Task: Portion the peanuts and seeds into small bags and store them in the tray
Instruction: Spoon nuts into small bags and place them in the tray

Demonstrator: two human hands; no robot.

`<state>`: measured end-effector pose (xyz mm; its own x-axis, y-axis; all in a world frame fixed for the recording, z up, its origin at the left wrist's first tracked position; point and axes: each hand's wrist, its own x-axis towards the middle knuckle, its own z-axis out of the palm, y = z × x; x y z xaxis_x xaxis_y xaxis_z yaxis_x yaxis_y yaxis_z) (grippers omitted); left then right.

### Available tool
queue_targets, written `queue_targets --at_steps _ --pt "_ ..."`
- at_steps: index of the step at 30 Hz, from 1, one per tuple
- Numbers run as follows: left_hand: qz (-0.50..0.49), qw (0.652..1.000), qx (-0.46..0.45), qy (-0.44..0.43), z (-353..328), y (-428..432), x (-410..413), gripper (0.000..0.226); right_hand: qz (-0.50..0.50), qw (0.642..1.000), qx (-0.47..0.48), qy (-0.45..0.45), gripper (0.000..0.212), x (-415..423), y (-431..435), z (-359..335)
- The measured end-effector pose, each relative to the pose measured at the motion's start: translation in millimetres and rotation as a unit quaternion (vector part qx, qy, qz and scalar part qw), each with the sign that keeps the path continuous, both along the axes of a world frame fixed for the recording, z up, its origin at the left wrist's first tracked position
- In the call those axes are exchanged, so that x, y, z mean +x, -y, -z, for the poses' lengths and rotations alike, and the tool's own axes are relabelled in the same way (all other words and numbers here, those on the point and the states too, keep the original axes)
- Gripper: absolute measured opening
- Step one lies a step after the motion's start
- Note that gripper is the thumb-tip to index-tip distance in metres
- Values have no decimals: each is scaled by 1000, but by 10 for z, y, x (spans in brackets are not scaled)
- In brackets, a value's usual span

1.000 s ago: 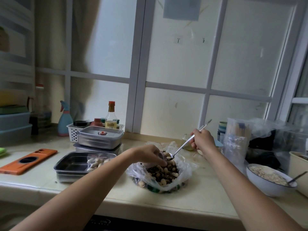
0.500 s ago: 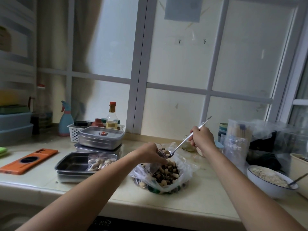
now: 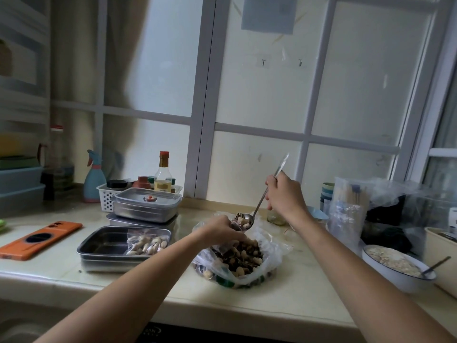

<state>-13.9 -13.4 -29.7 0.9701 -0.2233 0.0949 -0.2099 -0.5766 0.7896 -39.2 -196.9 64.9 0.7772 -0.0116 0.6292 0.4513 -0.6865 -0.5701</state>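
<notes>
A large clear plastic bag [image 3: 269, 251] lies open on the counter, full of peanuts and dark seeds [image 3: 241, 258]. My right hand [image 3: 284, 198] grips a long metal spoon [image 3: 259, 205] whose bowl, loaded with peanuts and seeds, hangs just above the big bag. My left hand [image 3: 222, 231] pinches a small clear bag [image 3: 236, 225] right beside the spoon's bowl; most of that bag is hidden by my fingers. To the left stands an open steel tray [image 3: 99, 246] with one filled small bag [image 3: 147, 241] lying in its right end.
Behind the tray stand stacked lidded steel boxes [image 3: 146, 205], a white basket of bottles [image 3: 108, 191] and a blue spray bottle [image 3: 94, 180]. An orange phone [image 3: 39, 240] lies far left. At the right sit a white bowl [image 3: 398, 273] with a spoon and a heap of plastic bags [image 3: 351, 206].
My right hand has lifted the spoon out of the big bag with a load of nuts, up to the small bag. My left hand has risen slightly with the small bag.
</notes>
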Motion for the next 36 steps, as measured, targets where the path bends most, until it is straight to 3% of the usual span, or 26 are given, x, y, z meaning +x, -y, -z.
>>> queue_targets --at_steps 2,8,13,21,36 --pt "-5 1000 -12 0 16 -2 30 28 -4 1000 -20 18 31 11 -7 -14" --pt "-15 1000 -23 -14 27 -3 35 35 -90 993 -76 -12 27 -97 -21 -114" --pt "7 998 -61 -22 38 20 46 26 -82 991 -109 6 27 -79 -71 -215" --pt "-22 992 -124 -1 55 119 62 24 -90 954 -274 85 26 -139 -391 -328" --pt "-20 988 -149 33 -2 2 -8 13 -57 972 -203 107 29 -83 -387 -353"
